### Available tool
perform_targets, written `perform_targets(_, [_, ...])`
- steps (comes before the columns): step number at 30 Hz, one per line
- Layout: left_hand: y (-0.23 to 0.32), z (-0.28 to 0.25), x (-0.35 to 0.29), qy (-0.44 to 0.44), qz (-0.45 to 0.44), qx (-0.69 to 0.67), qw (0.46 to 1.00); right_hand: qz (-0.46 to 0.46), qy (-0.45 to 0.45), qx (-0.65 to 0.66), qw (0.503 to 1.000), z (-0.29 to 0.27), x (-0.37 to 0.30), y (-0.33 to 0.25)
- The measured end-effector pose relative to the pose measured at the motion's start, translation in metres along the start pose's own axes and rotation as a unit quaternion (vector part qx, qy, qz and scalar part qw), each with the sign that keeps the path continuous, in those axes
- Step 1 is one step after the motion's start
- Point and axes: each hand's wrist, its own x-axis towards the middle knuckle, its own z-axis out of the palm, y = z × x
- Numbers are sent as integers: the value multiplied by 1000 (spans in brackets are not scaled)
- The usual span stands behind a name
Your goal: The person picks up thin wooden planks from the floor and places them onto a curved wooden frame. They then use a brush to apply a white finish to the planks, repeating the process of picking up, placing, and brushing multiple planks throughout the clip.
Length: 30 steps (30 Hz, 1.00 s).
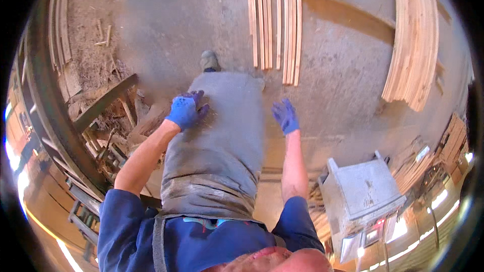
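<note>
My left hand (185, 110), in a blue glove with darker fingers, hovers over or rests against the grey apron (227, 116) on my front; whether it touches the cloth I cannot tell. Its thumb and fingers are apart and hold nothing. My right hand (286, 116), gloved the same way, hangs in the air to the right of the apron, fingers loosely spread and nothing in them. Beyond my hands, several long thin wooden strips (291, 30) lie side by side on the concrete floor (201, 15). One shoe (209, 61) shows past the apron's far edge.
A larger stack of wooden boards (414, 45) stands at the far right. Near right is a grey metal cabinet (365, 186). A dark metal frame (48, 90) runs along the left, with wood scraps (130, 108) and a slanting metal bar (105, 102) beside it.
</note>
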Motion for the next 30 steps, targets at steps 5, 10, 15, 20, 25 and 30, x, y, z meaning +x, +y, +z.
perform_targets(5, [-35, 4, 93, 7, 69, -22, 997, 30, 3, 93, 995, 62, 133, -10])
perform_targets(10, [-55, 0, 152, 3, 56, -39, 998, 67, 44, 176, 981, 81, 254, -18])
perform_targets(15, [-61, -11, 182, 26, 136, -38, 990, 21, 21, 245, 969, 70, 343, -7])
perform_targets(20, [-54, -2, 186, 0, 153, -34, 988, -2, 37, 308, 951, 59, 384, 23])
perform_targets(25, [-55, -9, 185, 25, 149, -25, 988, -2, 39, 341, 939, 75, 407, 26])
perform_targets(30, [-60, -13, 194, 31, 151, -50, 987, -30, 27, 343, 938, 108, 430, 7])
